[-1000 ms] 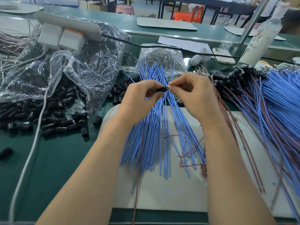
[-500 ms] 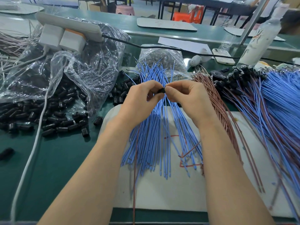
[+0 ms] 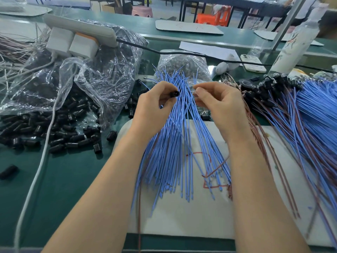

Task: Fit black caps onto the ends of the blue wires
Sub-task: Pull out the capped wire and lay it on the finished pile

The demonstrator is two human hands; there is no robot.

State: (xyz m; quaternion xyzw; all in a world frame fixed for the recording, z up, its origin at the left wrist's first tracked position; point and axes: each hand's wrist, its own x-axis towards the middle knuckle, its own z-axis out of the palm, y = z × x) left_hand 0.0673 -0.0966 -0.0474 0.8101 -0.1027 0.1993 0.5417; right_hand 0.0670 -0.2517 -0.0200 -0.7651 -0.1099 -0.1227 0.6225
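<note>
A fan of blue wires [image 3: 182, 143] lies on a white pad [image 3: 182, 216], their far ends pointing away from me. My left hand [image 3: 155, 110] hovers over the fan's left side and pinches one black cap [image 3: 174, 93] between thumb and fingers, its open end facing right. My right hand [image 3: 220, 106] is a short gap to the right with curled fingers. Its thumb and forefinger appear to pinch the end of a thin blue wire, though that spot is blurred. Loose black caps [image 3: 73, 137] are heaped at the left.
A crumpled clear bag [image 3: 102, 70] of caps holds up a white power strip [image 3: 82, 28]. A white cable [image 3: 36, 179] runs down the green table. Capped blue and brown wires [image 3: 310, 115] pile up at the right. Behind are a smaller bag [image 3: 184, 64], a phone [image 3: 253, 63] and a bottle [image 3: 295, 42].
My hands were pressed together at the cap over the wires; now they have drawn apart. The cap stays in my left hand, and my right hand has shifted right.
</note>
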